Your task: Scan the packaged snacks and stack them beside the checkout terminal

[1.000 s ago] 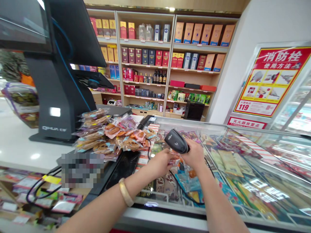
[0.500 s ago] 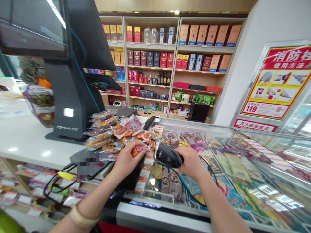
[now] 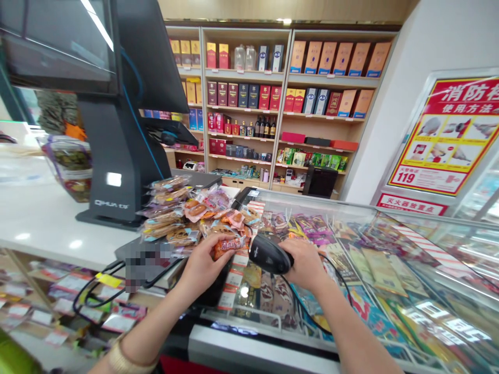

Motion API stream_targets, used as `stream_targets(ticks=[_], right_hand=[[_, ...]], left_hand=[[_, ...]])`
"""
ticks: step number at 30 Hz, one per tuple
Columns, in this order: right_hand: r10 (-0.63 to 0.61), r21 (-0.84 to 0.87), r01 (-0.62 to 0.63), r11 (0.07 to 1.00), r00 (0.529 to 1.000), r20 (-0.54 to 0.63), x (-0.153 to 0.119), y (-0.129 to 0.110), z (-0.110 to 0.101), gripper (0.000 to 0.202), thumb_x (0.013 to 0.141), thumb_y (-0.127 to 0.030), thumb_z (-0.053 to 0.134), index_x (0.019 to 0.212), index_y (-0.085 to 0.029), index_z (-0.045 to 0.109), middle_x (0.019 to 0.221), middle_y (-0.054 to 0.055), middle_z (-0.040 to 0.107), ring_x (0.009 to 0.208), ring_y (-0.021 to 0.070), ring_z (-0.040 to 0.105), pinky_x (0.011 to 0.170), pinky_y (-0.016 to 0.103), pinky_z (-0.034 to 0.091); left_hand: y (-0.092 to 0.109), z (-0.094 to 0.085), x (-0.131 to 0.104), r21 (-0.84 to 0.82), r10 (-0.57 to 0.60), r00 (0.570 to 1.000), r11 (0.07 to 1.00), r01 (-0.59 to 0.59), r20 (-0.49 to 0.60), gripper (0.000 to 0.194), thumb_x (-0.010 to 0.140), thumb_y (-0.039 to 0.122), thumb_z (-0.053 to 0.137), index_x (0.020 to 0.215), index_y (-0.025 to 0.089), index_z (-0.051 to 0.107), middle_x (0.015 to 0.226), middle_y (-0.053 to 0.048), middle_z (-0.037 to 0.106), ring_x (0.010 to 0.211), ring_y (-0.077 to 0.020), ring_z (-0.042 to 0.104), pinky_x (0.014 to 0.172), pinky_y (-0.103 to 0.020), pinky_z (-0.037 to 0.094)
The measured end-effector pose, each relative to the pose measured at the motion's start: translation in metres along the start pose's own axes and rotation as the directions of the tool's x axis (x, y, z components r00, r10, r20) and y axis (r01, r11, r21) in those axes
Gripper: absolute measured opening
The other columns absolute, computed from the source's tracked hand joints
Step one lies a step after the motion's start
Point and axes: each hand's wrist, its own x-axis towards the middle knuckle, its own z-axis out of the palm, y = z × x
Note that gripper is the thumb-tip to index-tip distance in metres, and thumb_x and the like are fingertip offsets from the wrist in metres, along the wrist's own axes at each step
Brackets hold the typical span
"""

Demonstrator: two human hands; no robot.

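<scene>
My left hand (image 3: 205, 264) pinches a small orange-red snack packet (image 3: 230, 245) between thumb and fingers. My right hand (image 3: 306, 259) is wrapped round the handle of a black barcode scanner (image 3: 268, 254), whose head faces left toward the packet with a small gap between them. Just behind my left hand lies a heap of clear-wrapped snack packets (image 3: 167, 218), some brown and some reddish. The scanner's cable hangs below my right hand over the glass counter (image 3: 249, 311).
A black register screen on a stand (image 3: 113, 156) rises at the left. Beside the heap is a dark device (image 3: 152, 265) with cables. Packaged snacks show under the glass at right. Boxes and bottles fill the back shelves (image 3: 245, 76); a red-yellow sign (image 3: 448, 135) hangs at right.
The view has shifted slightly. Both hands stay nearly in place; the packet in my left hand has turned a little and sits slightly lower beside the scanner.
</scene>
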Motion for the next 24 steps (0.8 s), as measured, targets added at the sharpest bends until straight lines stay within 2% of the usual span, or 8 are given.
stream_targets(ticks=[3,6,9,11,14,19,24], right_hand=[[-0.006,0.004,0.006,1.000,1.000,-0.013,-0.001,0.002,-0.001,0.019,0.067,-0.018,0.059,0.085,-0.021,0.066,0.076,0.003,0.067,0.073,0.0193,0.061,0.066,0.027,0.038],[-0.016,0.005,0.016,1.000,1.000,-0.022,-0.001,0.004,-0.002,0.017,0.067,-0.018,0.059,0.083,-0.021,0.065,0.073,0.003,0.065,0.071,0.0188,0.060,0.065,0.027,0.038],[-0.019,0.010,0.019,1.000,0.999,-0.029,-0.001,0.005,-0.002,0.019,0.066,-0.017,0.059,0.083,-0.021,0.065,0.074,0.003,0.066,0.072,0.0194,0.060,0.066,0.027,0.039],[-0.013,0.017,0.013,1.000,0.999,-0.039,-0.001,0.005,-0.001,0.021,0.066,-0.016,0.058,0.085,-0.022,0.065,0.077,0.004,0.067,0.074,0.0200,0.061,0.067,0.027,0.040],[-0.004,0.027,0.005,1.000,0.999,-0.045,-0.002,0.006,0.001,0.020,0.067,-0.017,0.057,0.085,-0.022,0.065,0.077,0.004,0.067,0.073,0.0197,0.061,0.067,0.027,0.040],[-0.009,0.021,0.010,1.000,0.999,-0.045,-0.002,0.005,0.000,0.019,0.067,-0.018,0.057,0.084,-0.022,0.065,0.074,0.004,0.066,0.070,0.0190,0.060,0.066,0.027,0.039],[-0.001,0.041,0.003,0.999,0.998,-0.063,-0.002,0.005,0.000,0.020,0.067,-0.019,0.058,0.085,-0.021,0.066,0.077,0.005,0.068,0.072,0.0195,0.061,0.067,0.027,0.041]], left_hand=[[-0.007,-0.010,-0.010,0.127,0.016,0.994,0.992,-0.002,-0.109,0.026,0.082,0.036,0.054,0.100,0.020,0.063,0.100,-0.007,0.070,0.093,-0.0221,0.066,0.085,-0.036,0.053],[-0.013,-0.027,-0.022,0.342,0.052,0.964,0.939,0.042,-0.262,0.031,0.087,0.041,0.048,0.105,0.019,0.060,0.103,-0.010,0.068,0.095,-0.0244,0.065,0.083,-0.036,0.052],[-0.017,-0.045,-0.029,0.526,-0.015,0.930,0.821,0.221,-0.368,0.039,0.092,0.044,0.041,0.116,0.018,0.056,0.108,-0.012,0.066,0.091,-0.0274,0.066,0.070,-0.035,0.051],[-0.021,-0.055,-0.028,0.581,-0.092,0.910,0.743,0.333,-0.404,0.043,0.093,0.046,0.036,0.121,0.016,0.052,0.109,-0.014,0.066,0.088,-0.0299,0.066,0.064,-0.036,0.049],[-0.032,-0.064,-0.020,0.593,-0.112,0.917,0.731,0.337,-0.384,0.045,0.093,0.045,0.033,0.120,0.013,0.050,0.109,-0.017,0.064,0.089,-0.0321,0.066,0.068,-0.040,0.050],[-0.057,-0.067,-0.008,0.576,-0.027,0.961,0.795,0.188,-0.276,0.040,0.092,0.039,0.033,0.114,0.011,0.050,0.107,-0.019,0.063,0.100,-0.0313,0.063,0.086,-0.042,0.050],[-0.069,-0.064,-0.007,0.577,-0.011,0.975,0.804,0.142,-0.223,0.036,0.091,0.034,0.032,0.109,0.009,0.052,0.100,-0.019,0.062,0.095,-0.0312,0.063,0.086,-0.045,0.049]])
